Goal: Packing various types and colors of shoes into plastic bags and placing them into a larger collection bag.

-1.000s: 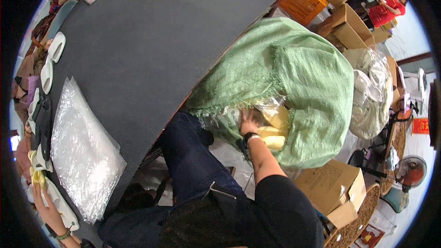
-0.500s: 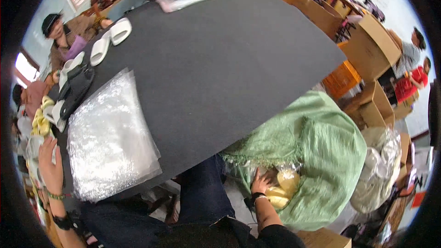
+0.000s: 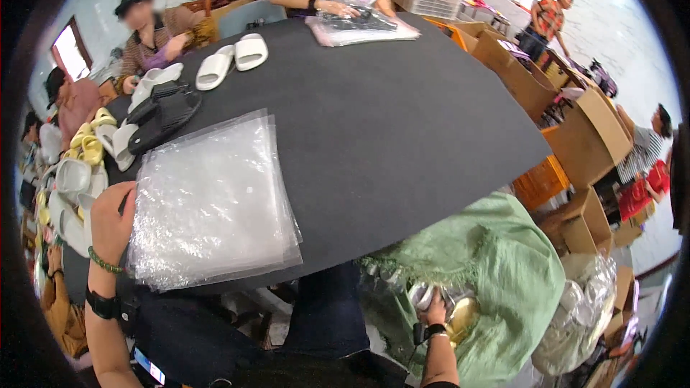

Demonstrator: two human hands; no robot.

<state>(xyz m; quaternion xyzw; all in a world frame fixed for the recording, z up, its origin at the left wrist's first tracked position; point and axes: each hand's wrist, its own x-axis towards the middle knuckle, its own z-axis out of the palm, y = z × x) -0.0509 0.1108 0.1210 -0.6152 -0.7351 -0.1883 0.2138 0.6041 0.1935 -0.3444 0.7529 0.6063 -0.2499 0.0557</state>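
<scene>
My left hand [image 3: 113, 217] is bent at the left edge of a stack of clear plastic bags [image 3: 215, 201] on the dark table. Its fingertips are mostly hidden, so whether they grip a bag does not show. Down inside a green woven sack [image 3: 510, 266], my right hand [image 3: 434, 309] has its fingers closed on plastic-wrapped slippers [image 3: 422, 293], pale and shiny. Beside it in the sack lies a yellow slipper [image 3: 463, 316]. Behind the bag stack are a black slipper [image 3: 165, 115] and a pair of white slippers [image 3: 233, 63].
More white and yellow slippers line the table's left edge [image 3: 86, 165]. Across the dark table [image 3: 402, 122], a person handles a black item in plastic [image 3: 363, 23]; others sit at left. Cardboard boxes [image 3: 586, 133], an orange crate [image 3: 545, 181] and a clear plastic sack [image 3: 578, 309] stand at right.
My left hand has gone from lying spread beside the bags to bent at their edge. In the sack, my right hand has moved from the yellow slippers to the pale wrapped ones. The view has shifted.
</scene>
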